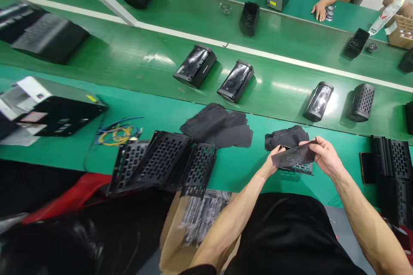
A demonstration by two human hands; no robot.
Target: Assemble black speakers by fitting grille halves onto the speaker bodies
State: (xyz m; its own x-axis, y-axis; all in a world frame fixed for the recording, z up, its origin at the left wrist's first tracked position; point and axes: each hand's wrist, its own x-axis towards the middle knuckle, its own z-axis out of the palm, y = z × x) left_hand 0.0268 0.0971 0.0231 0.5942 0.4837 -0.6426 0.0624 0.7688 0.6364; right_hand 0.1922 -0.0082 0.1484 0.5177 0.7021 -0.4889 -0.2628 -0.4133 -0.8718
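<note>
A thin black fabric sheet (294,157) stretches between my two hands, above a black perforated grille (305,168). My right hand (327,158) pinches the sheet's far right end between thumb and fingers. My left hand (272,162) is closed at the left end, gripping the grille's edge; the sheet's near corner lies beside it and hides part of the fingers. Just beyond, a small pile of black sheets (287,136) rests on the green table. To the left lies a larger pile of black sheets (219,125), and nearer, several stacked perforated grilles (161,154).
More grilles (401,159) and a dark phone-like slab (367,167) lie at right. Speaker housings (236,80) sit on the green conveyor (277,64) beyond. A box of plastic-wrapped parts (171,236) stands below the table edge. Across the line, a co-worker's hand (319,10) touches the far bench.
</note>
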